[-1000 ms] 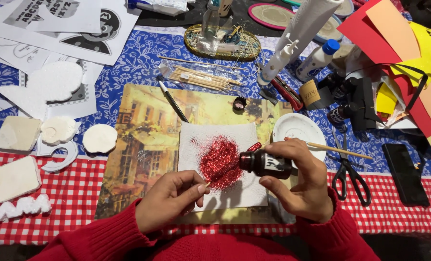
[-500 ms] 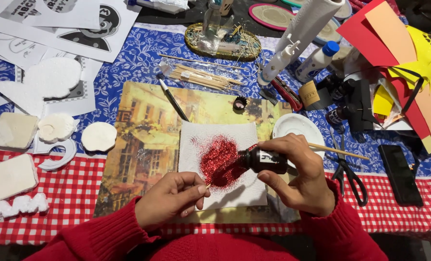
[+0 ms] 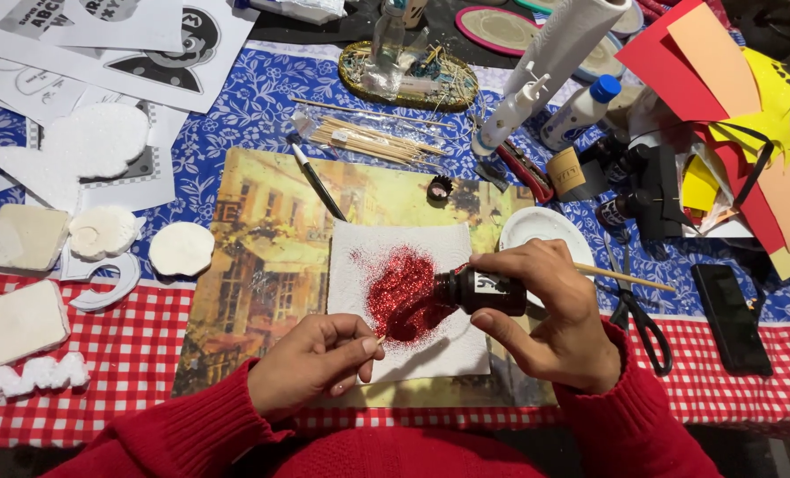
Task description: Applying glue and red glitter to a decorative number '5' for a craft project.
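Right hand (image 3: 550, 319): closed around a small dark glitter bottle (image 3: 483, 290), held on its side with the mouth toward the left, over a white paper napkin (image 3: 412, 305). A thin wooden stick (image 3: 625, 277) juts out to the right from behind the fingers.

Left hand (image 3: 311, 358): fingers pinched shut on something small and pale at their tips (too small to identify), at the lower left edge of the napkin.

Red glitter (image 3: 404, 292): a dense heap in the middle of the napkin, just in front of the bottle's mouth, with loose specks scattered round it.

Napkin: lying on a printed street-scene placemat (image 3: 262, 265), which lies across a blue floral cloth and a red checked tablecloth (image 3: 120, 354).

Also present:
- black-handled brush (image 3: 317, 180), on the placemat's upper edge
- packet of wooden skewers (image 3: 377, 139), above the placemat
- white saucer (image 3: 545, 228), just beyond the right hand
- scissors (image 3: 638, 310), right of the hand
- white foam shapes (image 3: 103, 232), at the left
- coloured craft sheets (image 3: 740, 80), upper right (red, orange, yellow)
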